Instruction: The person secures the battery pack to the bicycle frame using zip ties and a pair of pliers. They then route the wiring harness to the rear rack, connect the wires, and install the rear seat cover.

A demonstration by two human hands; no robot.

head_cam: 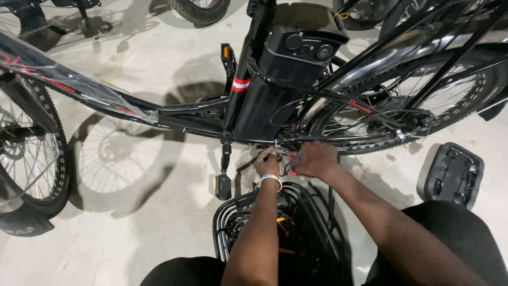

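Observation:
A black electric bicycle with a large battery pack (296, 50) behind the seat tube stands in front of me. Both my hands work low on the frame near the chainstay. My left hand (266, 163), with a white wristband, pinches thin wires or a cable tie (280, 151) by the frame. My right hand (316, 159) is closed on a small bundle of red and black wires (291, 164) beside it. What exactly sits between the fingers is hidden.
A black wire basket (222, 222) with parts inside sits between my knees. The pedal (223, 186) hangs to the left of my hands. An upturned black saddle (452, 173) lies on the concrete at right. The rear wheel (413, 106) and the plastic-wrapped front wheel (32, 159) flank the frame.

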